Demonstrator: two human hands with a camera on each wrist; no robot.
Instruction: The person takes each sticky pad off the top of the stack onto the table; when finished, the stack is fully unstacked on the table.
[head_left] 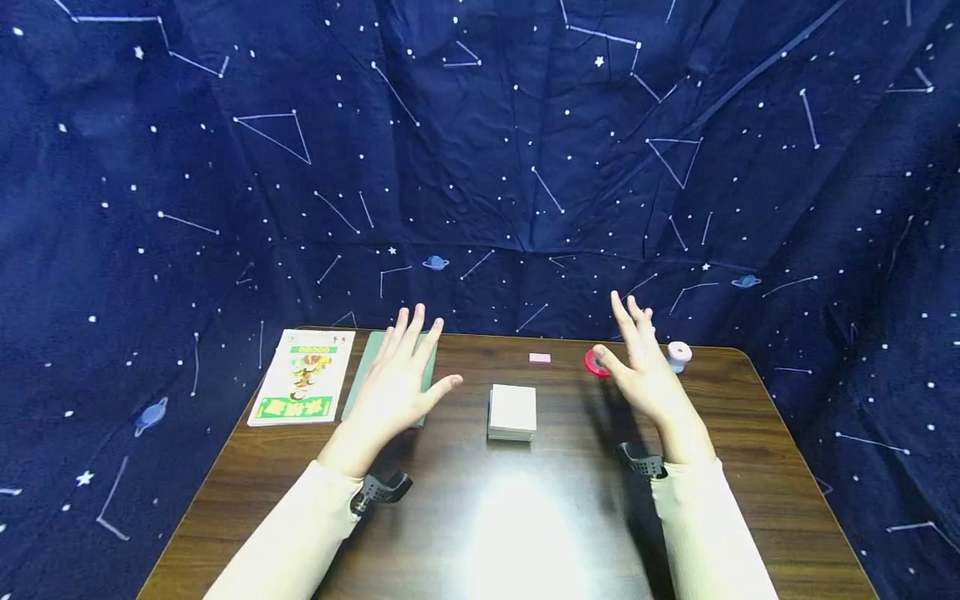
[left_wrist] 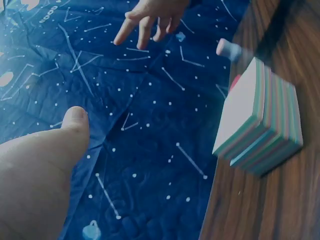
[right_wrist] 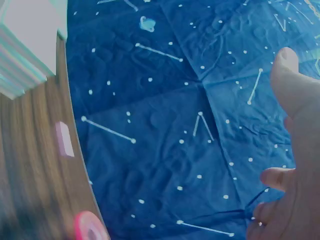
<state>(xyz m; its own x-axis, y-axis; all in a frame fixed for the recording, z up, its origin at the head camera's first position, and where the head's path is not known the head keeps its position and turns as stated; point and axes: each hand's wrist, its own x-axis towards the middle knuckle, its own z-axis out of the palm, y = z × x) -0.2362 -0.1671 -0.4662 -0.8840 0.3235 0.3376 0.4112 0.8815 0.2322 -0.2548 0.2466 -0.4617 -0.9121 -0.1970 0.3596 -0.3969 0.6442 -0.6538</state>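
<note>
My left hand (head_left: 397,387) is raised over the left part of the table, fingers spread and holding nothing. It overlaps a green notebook (head_left: 365,375) in the head view. On the right my right hand (head_left: 645,375) is lifted the same way, fingers extended, nothing in it. Behind its thumb a round red object (head_left: 592,363) is partly hidden. Between the hands stands a stack of white-topped paper squares (head_left: 513,410); its sides show pastel layers in the left wrist view. Farther back lies a small pink block (head_left: 539,358).
A white booklet with a green and yellow printed cover (head_left: 303,375) lies at the left edge. A white spool-like object (head_left: 679,356) stands at the back right. Behind the wooden table (head_left: 420,533) hangs a dark blue cloth (head_left: 480,167) with star patterns.
</note>
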